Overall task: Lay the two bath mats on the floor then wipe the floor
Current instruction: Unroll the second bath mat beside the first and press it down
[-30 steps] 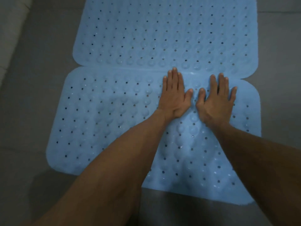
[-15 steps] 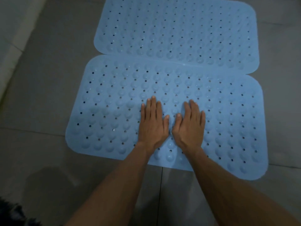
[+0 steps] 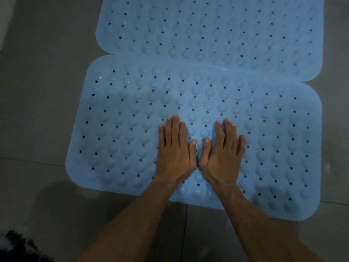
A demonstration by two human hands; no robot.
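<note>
Two light blue rubber bath mats with holes and round bumps lie flat on the grey tiled floor. The near mat (image 3: 117,129) fills the middle of the view. The far mat (image 3: 207,25) lies behind it, and their long edges meet, with the near mat's edge slightly over the far one. My left hand (image 3: 174,150) and my right hand (image 3: 221,154) rest palm down, side by side, on the near mat close to its front edge. Fingers are stretched out and hold nothing.
Grey floor tiles (image 3: 37,91) surround the mats, with a grout line (image 3: 186,229) running toward me below the near mat. A dark fuzzy thing (image 3: 20,246) shows at the bottom left corner. A pale wall base (image 3: 5,19) is at the far left.
Both hands slid back along the near mat from near its far edge to close to its front edge, staying flat. My view shifted back and then nearer.
</note>
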